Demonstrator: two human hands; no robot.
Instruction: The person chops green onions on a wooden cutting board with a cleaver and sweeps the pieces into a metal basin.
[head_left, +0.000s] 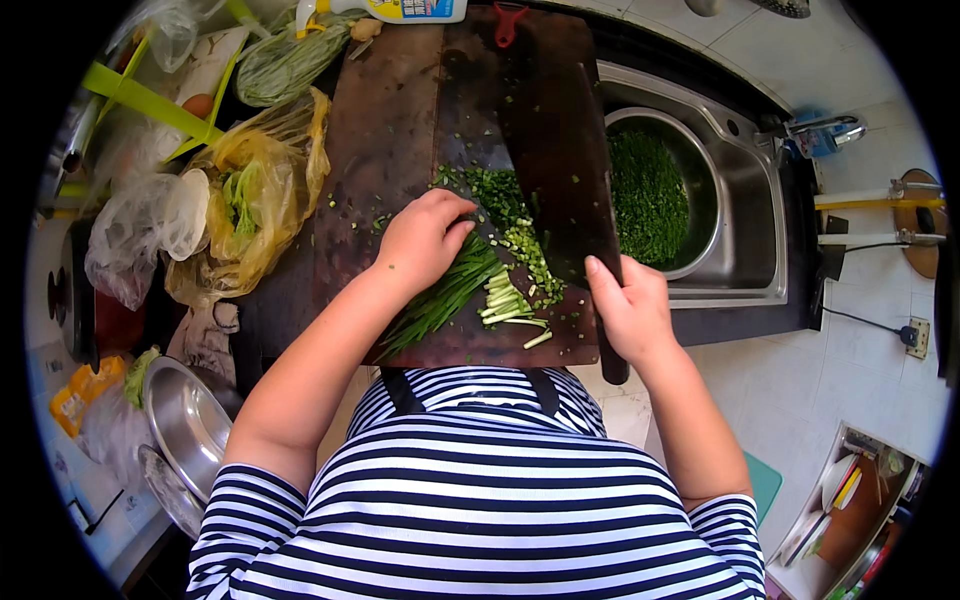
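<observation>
My right hand (634, 307) grips the handle of a dark, wide-bladed cleaver (559, 172) over the right side of a dark wooden cutting board (382, 97). The blade points away from me and covers part of the board. My left hand (420, 244) rests at the upper edge of a bunch of long green chives (450, 289), thumb and forefinger tips apart. Its palm side is hidden, so any hold on the bunch cannot be made out. Pale stem ends (504, 300) lie right of the bunch. Chopped green pieces (495, 195) lie beyond my fingertips and along the blade.
Right of the board, a round metal basin (709, 225) with chopped greens (646, 199) stands in a steel sink (754, 240). At left are a yellow plastic bag (274, 240) with greens and a metal bowl (187, 420). A spray bottle (405, 9) and red peeler (508, 26) lie at the far edge.
</observation>
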